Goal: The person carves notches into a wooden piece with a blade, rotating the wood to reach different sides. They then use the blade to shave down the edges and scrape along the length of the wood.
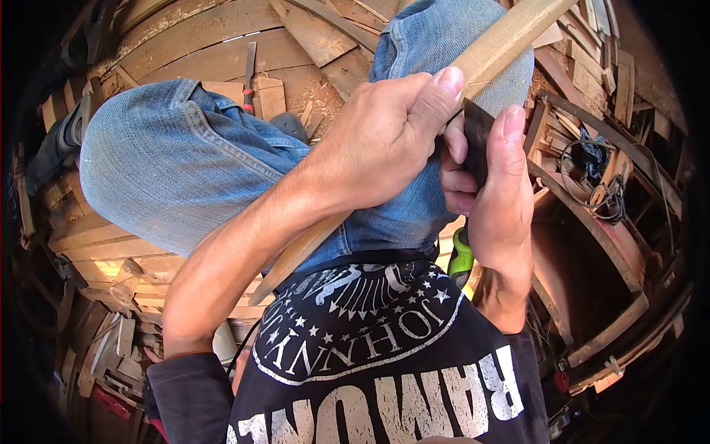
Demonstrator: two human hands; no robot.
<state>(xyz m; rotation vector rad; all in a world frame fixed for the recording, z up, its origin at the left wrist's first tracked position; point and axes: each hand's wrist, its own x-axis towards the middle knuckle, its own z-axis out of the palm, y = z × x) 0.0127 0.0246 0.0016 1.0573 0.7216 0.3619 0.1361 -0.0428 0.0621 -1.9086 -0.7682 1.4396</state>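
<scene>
A long, pale wooden stick (510, 41) runs diagonally over my lap, from the upper right down toward my waist. My left hand (396, 137) is closed around it, thumb laid along its upper side; the hand and forearm hide the stick's middle. Beside it, my right hand (494, 181) grips a dark flat piece (479, 137) between thumb and curled fingers. The upper end of that piece meets the stick just past my left thumb. Whether it is a blade or a scraper I cannot tell.
On the plank floor (214, 41) lies a red-handled tool with a flat metal blade (250, 78), among shavings and offcuts. A bright green object (460, 255) sits by my right hip. Right of me stands a curved wooden frame (592, 222) with cables (603, 196); wood scraps (122, 355) pile at left.
</scene>
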